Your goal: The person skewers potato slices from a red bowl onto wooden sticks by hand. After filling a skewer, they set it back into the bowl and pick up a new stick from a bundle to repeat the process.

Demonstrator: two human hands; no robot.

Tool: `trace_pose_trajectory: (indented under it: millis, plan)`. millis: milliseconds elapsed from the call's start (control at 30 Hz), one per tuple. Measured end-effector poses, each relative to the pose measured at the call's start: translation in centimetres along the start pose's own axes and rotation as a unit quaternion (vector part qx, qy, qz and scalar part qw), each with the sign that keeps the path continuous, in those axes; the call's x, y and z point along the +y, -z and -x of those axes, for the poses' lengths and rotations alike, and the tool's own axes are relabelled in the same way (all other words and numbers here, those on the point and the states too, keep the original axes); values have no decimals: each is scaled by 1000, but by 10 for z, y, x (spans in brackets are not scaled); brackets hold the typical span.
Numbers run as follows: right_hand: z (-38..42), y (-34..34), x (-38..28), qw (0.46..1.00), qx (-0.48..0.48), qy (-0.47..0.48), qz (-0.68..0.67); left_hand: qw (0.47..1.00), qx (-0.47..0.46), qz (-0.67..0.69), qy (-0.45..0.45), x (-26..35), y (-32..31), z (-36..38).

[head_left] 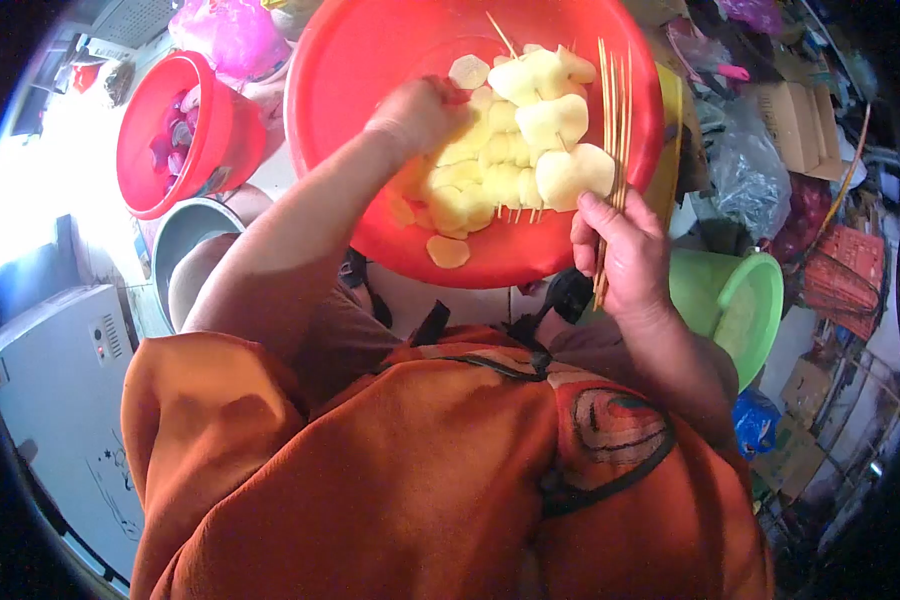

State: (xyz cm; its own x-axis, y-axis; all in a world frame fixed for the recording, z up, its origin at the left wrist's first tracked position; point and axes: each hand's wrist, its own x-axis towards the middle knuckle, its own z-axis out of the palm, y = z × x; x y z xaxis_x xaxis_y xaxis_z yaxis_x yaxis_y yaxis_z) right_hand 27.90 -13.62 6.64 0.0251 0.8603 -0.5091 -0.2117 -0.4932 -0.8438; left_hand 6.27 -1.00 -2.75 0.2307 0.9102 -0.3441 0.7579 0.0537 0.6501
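Note:
A big red basin (330,60) holds a pile of pale yellow slices (460,200), which look like potato. Several of the slices are threaded in rows (545,115) on skewers whose tips poke out. At the left side of the pile, my left hand (415,115) has its fingers curled in; whatever they pinch is hidden. My right hand (625,245) is closed round a bundle of long bamboo skewers (613,110) at the basin's right side. A larger slice (575,177) sits right by its thumb, apparently on a skewer. One loose slice (448,252) lies near the basin's front edge.
To the left stands a smaller red bucket (195,150) with purple-red pieces inside, above a grey basin (185,225). A green tub (760,310) is at my right. Plastic bags (750,150), a cardboard box (795,125) and a red crate (845,270) crowd the right side.

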Motion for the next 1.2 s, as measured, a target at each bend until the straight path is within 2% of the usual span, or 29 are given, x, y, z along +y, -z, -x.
trace_pose_trajectory:
  millis: [33, 233, 333, 467, 533, 567, 600, 633, 667, 733, 900, 1100, 1200]
  plan:
    - [0, 0, 0, 1000, 0, -2, 4, 999, -4, -41, 16, 3, -4, -2]
    - [-1, 3, 1, 1000, -19, 3, 0, 997, -17, -70, 10, 26, 7, 6]
    - [0, 4, 0, 1000, -26, 0, 2, 993, -25, -118, -18, 10, 3, -1]
    - [2, 4, -1, 1000, -26, 1, 6, 994, -36, -99, 7, 1, 10, 2]
    - [4, 2, -2, 999, -32, -2, 40, 988, -84, 92, 95, 3, 20, 11]
    - [5, 1, -1, 999, -33, -2, 40, 988, -83, 92, 95, 1, 23, 12]
    - [7, 0, -1, 998, -40, -14, 53, 961, -52, 250, 106, -1, 27, 11]
    - [9, -1, 0, 996, -48, -26, 66, 908, -21, 402, 114, -2, 31, 12]
    - [10, -2, 1, 996, -49, -25, 66, 909, -19, 402, 113, -1, 39, 15]
    - [11, -5, 5, 994, -68, -33, 83, 847, 26, 520, 111, 4, 57, 19]
    - [15, -12, 3, 993, -82, -42, 78, 788, 104, 606, 28, 8, 72, 26]
    - [16, -16, 2, 992, -93, -31, 82, 813, 162, 557, 55, 14, 80, 32]
    - [16, -15, 1, 990, -101, -31, 89, 824, 155, 544, 38, -4, 79, 22]
